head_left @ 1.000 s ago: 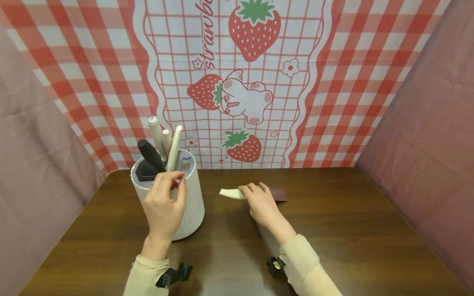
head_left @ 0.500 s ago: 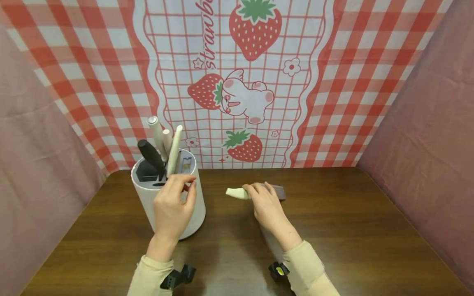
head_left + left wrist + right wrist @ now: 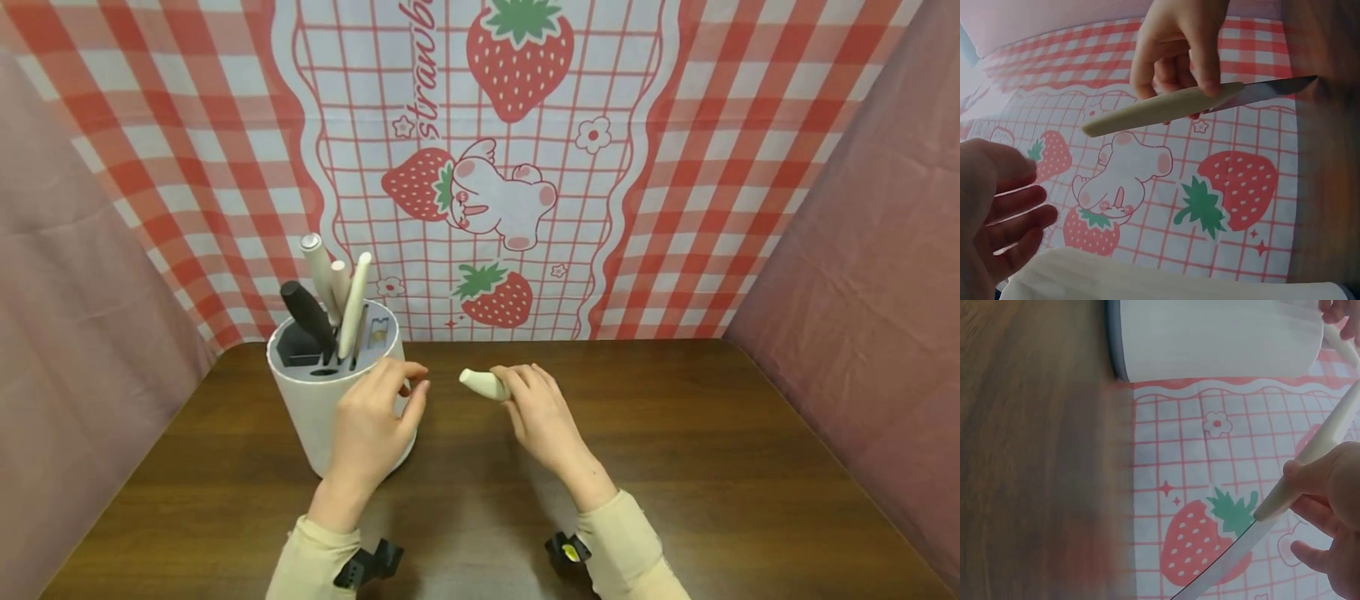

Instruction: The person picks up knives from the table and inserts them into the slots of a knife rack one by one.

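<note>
My right hand point(image 3: 543, 417) pinches a kitchen knife by its cream handle point(image 3: 1154, 110), near where the blade begins. In the left wrist view the handle's butt points toward my left hand and the blade point(image 3: 1269, 90) away from it. The blade is hidden behind the hand in the head view. My left hand point(image 3: 382, 425) holds nothing; its fingers are loosely curved, with a gap between thumb and fingertips, in front of the white knife block point(image 3: 307, 417). A short space separates it from the handle's butt.
Several handles stand up from the block's grey top, among them a black handle point(image 3: 307, 312) and a cream handle point(image 3: 355, 304). The brown wooden table point(image 3: 660, 433) runs back to a strawberry-print cloth point(image 3: 502, 192). Pink cloth point(image 3: 847, 250) hangs at both sides.
My left hand has moved right, away from the block's top toward the knife. My right hand has shifted slightly right and turned the knife, so its blade no longer shows in the head view.
</note>
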Available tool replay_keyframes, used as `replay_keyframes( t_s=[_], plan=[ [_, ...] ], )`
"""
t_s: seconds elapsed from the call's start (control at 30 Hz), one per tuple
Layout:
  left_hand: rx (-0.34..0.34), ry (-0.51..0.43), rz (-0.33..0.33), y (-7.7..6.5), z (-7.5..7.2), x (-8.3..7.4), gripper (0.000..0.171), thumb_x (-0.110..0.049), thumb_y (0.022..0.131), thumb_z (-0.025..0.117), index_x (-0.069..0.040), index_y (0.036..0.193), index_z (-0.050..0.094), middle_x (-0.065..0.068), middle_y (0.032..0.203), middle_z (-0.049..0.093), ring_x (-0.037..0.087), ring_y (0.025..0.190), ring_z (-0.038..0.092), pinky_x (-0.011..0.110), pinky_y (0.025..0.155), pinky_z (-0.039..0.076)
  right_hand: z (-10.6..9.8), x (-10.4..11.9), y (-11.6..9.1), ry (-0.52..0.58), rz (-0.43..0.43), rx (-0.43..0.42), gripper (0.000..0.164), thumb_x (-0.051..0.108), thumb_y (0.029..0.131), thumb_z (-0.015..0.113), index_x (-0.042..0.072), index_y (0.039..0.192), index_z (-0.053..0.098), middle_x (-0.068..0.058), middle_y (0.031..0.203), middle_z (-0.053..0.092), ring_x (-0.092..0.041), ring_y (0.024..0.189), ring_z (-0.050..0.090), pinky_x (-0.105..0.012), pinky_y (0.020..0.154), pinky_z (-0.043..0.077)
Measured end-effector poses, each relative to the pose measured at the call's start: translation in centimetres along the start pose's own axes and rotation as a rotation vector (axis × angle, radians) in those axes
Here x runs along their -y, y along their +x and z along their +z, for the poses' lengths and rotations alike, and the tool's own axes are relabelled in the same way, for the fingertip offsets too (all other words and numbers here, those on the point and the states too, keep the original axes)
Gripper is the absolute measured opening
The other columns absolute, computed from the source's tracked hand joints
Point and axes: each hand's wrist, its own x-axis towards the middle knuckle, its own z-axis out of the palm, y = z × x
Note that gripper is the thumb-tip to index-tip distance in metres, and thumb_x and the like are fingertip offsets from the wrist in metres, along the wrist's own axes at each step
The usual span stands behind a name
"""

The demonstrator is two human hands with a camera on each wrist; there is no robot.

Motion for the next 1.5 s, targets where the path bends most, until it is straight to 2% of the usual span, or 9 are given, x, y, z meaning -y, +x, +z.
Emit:
replay_keyframes(
  t_s=[0.17,0.27,0.47,0.73,0.97,1.2,1.5],
  plan=[
    [0.087,-0.025,0.006,-0.1,0.4,-0.2,0.02,-0.017,0.076,0.071,-0.011,0.094,0.063,-0.004,0.079,0.057,0.007,0.063,0.054,0.023,0.051,0.041,-0.4,0.4,0.2,0.023,-0.016,-0.035,0.05,-0.005,0.069,0.072,0.007,0.115,0.055,-0.007,0.101,0.06,-0.024,0.099,0.057,-0.041,0.104,0.034],
    [0.111,-0.066,-0.006,-0.3,0.8,-0.2,0.023,-0.017,0.075,0.073,-0.011,0.095,0.063,-0.003,0.081,0.058,0.007,0.066,0.055,0.022,0.052,0.042,-0.6,0.6,0.3,0.036,-0.018,-0.048,0.049,-0.003,0.069,0.073,0.007,0.114,0.055,-0.007,0.101,0.061,-0.023,0.099,0.057,-0.042,0.104,0.034],
    [0.145,-0.123,-0.017,-0.3,1.3,-0.6,0.025,-0.019,0.076,0.073,-0.011,0.097,0.062,-0.002,0.084,0.06,0.009,0.068,0.057,0.022,0.055,0.045,-1.1,1.1,0.3,0.085,-0.029,-0.061,0.049,-0.003,0.07,0.072,0.006,0.115,0.054,-0.007,0.102,0.06,-0.022,0.099,0.056,-0.043,0.103,0.035],
    [0.16,-0.226,-0.044,0.4,1.2,-1.2,0.035,-0.026,0.078,0.071,-0.011,0.108,0.06,0.001,0.095,0.061,0.008,0.074,0.057,0.024,0.061,0.049,-1.9,1.9,0.5,0.159,-0.073,-0.081,0.051,-0.004,0.072,0.071,0.006,0.118,0.053,-0.005,0.108,0.06,-0.022,0.103,0.055,-0.043,0.105,0.032],
    [0.106,-0.36,-0.048,0.7,1.3,-2.0,0.035,-0.025,0.078,0.071,-0.008,0.107,0.061,0.001,0.09,0.059,0.013,0.076,0.056,0.026,0.064,0.05,-2.5,2.7,0.8,0.228,-0.09,-0.107,0.048,-0.002,0.074,0.069,0.004,0.119,0.054,-0.005,0.109,0.061,-0.021,0.104,0.055,-0.042,0.106,0.03],
    [0.041,-0.392,-0.036,1.0,1.3,-2.6,0.027,-0.017,0.081,0.069,-0.005,0.104,0.063,0.003,0.094,0.061,0.014,0.082,0.058,0.026,0.071,0.051,-2.7,3.3,0.9,0.296,-0.107,-0.125,0.049,-0.002,0.074,0.069,0.002,0.12,0.054,-0.007,0.113,0.061,-0.022,0.105,0.055,-0.042,0.105,0.032],
    [-0.061,-0.468,0.0,1.3,1.1,-3.6,0.025,-0.012,0.08,0.068,-0.003,0.103,0.063,0.005,0.094,0.062,0.014,0.082,0.058,0.022,0.074,0.05,-3.1,4.4,0.9,0.361,-0.131,-0.133,0.049,-0.002,0.075,0.067,0.003,0.121,0.052,-0.007,0.117,0.058,-0.022,0.111,0.053,-0.042,0.105,0.032]
  ],
)
